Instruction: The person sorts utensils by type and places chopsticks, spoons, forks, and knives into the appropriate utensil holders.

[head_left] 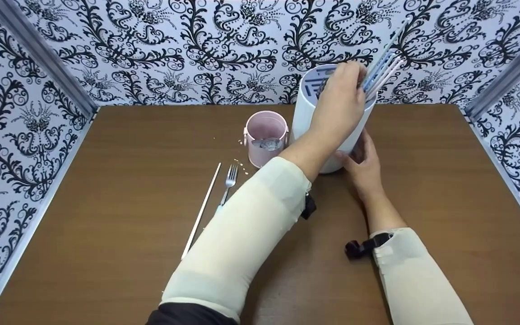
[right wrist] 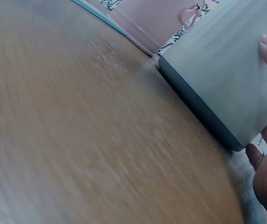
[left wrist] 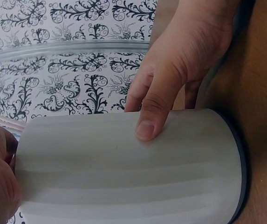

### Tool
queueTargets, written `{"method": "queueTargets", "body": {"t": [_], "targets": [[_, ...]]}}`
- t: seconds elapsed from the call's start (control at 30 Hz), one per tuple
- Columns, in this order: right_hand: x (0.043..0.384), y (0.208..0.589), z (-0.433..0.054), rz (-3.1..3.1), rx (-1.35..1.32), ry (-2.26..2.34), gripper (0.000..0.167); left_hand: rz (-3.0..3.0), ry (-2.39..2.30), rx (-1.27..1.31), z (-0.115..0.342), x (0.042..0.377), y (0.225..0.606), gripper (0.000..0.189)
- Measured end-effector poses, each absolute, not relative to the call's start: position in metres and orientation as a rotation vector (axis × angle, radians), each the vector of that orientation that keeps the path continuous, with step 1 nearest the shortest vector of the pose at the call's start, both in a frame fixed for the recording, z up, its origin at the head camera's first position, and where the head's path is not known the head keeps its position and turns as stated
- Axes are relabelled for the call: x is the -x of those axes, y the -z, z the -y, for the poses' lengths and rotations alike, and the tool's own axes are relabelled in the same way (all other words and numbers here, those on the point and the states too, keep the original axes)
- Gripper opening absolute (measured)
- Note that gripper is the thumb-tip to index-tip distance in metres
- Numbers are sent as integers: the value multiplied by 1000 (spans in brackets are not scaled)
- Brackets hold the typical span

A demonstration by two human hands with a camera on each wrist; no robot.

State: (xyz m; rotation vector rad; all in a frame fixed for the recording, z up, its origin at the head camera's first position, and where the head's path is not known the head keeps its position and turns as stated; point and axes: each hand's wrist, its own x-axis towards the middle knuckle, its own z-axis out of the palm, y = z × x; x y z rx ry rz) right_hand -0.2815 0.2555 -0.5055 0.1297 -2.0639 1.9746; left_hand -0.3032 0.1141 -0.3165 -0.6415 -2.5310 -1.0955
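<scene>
A tall white utensil holder point(head_left: 303, 113) with a slotted lilac-blue top stands near the table's back edge. My left hand point(head_left: 341, 97) is over its top, fingers bent down at the slots; I cannot tell what they pinch, as the back of the hand hides the fingertips. Beside those fingers, several thin pink, blue and pale green sticks point(head_left: 383, 72) lean out to the right. Low on the holder's right side, my right hand point(head_left: 366, 169) grips the body. In the left wrist view, its thumb point(left wrist: 147, 128) lies along the white wall, close above the dark base.
Left of the holder stands a pink bucket point(head_left: 260, 155) with something greyish inside. A fork point(head_left: 230, 180) and a pale stick point(head_left: 202, 210) lie left of my left forearm. Small white bits point(head_left: 244, 169) are scattered by the bucket. A patterned wall point(head_left: 197, 54) rises behind the table.
</scene>
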Motion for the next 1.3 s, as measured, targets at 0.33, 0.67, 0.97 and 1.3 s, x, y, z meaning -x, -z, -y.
{"method": "queueTargets", "body": {"t": [0.33, 0.67, 0.97, 1.3], "targets": [[282, 505, -254, 2050, -138, -1986, 88, 2560, 1001, 687, -113, 302, 316, 23], [282, 505, -254, 2065, -125, -1984, 93, 2557, 954, 688, -113, 304, 319, 25], [282, 504, -252, 2040, -145, -1995, 88, 2538, 908, 707, -111, 301, 320, 25], [280, 504, -254, 2065, -147, -1954, 87, 2497, 895, 751, -109, 299, 325, 25]]}}
